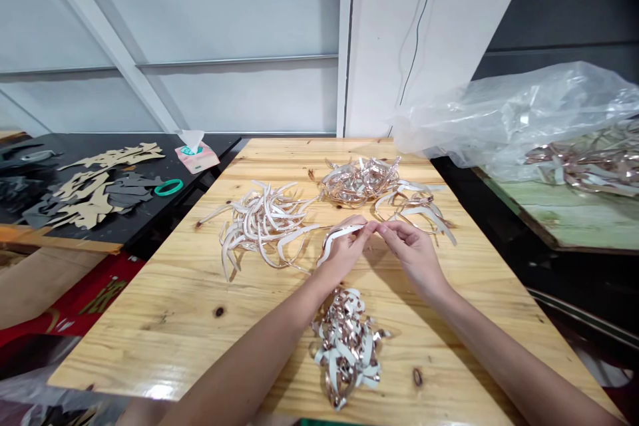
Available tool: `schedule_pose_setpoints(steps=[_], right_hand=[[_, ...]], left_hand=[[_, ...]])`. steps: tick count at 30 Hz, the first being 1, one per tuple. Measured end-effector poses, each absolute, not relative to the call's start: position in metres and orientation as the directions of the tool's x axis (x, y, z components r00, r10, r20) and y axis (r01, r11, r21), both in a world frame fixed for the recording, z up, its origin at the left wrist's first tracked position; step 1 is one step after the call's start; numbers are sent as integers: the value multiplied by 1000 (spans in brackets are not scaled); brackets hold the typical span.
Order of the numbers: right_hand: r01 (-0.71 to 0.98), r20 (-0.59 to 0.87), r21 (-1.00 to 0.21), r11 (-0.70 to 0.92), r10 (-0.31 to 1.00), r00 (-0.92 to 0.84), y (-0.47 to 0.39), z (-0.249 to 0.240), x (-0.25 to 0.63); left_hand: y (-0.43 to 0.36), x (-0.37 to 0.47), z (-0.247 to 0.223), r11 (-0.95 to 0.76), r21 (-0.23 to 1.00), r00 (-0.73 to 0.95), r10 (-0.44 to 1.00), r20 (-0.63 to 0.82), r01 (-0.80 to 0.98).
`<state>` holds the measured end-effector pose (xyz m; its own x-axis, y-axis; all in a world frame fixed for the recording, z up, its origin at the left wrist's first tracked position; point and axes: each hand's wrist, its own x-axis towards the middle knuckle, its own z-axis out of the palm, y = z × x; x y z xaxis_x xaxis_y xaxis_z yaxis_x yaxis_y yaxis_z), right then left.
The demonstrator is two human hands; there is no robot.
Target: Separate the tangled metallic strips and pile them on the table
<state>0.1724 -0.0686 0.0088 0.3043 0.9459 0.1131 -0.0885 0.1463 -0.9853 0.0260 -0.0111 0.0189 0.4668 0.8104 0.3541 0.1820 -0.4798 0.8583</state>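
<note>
My left hand [344, 247] is closed around a curved white strip [335, 237] with a shiny rose-gold side. Its fingertips meet those of my right hand [410, 249], which pinches at the strip's end; what lies between the right fingertips is too small to make out. To the left lies a loose pile of white-and-rose-gold strips [264, 216]. Beyond my hands sits a tangle of shiny rose-gold strips [362, 181], with a few loose strips [417, 205] beside it. Nearer to me, between my forearms, is a heap of curled scraps [347, 346].
All this lies on a pale wooden table [174, 319]. At left, a dark table [150, 219] bears beige cut pieces [92, 203], a green tape ring [168, 187] and a tissue pack [197, 154]. Clear plastic sheeting [524, 110] and more strips [584, 163] lie at right.
</note>
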Motion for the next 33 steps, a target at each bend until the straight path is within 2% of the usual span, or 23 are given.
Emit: schedule_pose_setpoints(steps=[3,8,10,12,15,18,20,22,28,33], right_hand=[[-146,70,-982,123,943,326,-69,11,171],[-308,-100,-952,2,943,316,-72,16,171],[-311,-117,-950,-16,944,309,-72,16,172],[-226,-61,-974,18,939,339,-71,16,173],[79,142,-989,123,928,343,-72,17,176],[382,295,-906,180,917,267,-74,20,178],[468,317,-866,178,919,237,-74,21,179],[442,297,-879,178,930,216,-73,20,181],[106,135,-987,122,982,133,-68,17,182],[1,94,-995,95,980,174,-68,19,174]], left_hand=[[-11,28,16,-490,845,466,811,353,213],[-9,32,8,-560,805,526,753,397,195],[-9,32,7,-584,786,534,738,412,201],[-10,33,8,-580,787,533,743,405,212],[-11,33,14,-500,831,499,799,334,243],[-13,33,19,-408,880,477,840,258,243],[-13,31,20,-375,899,472,849,236,226],[-12,30,20,-367,905,466,853,235,216],[-10,30,17,-457,856,455,833,316,242],[-7,32,8,-524,826,458,798,392,206]])
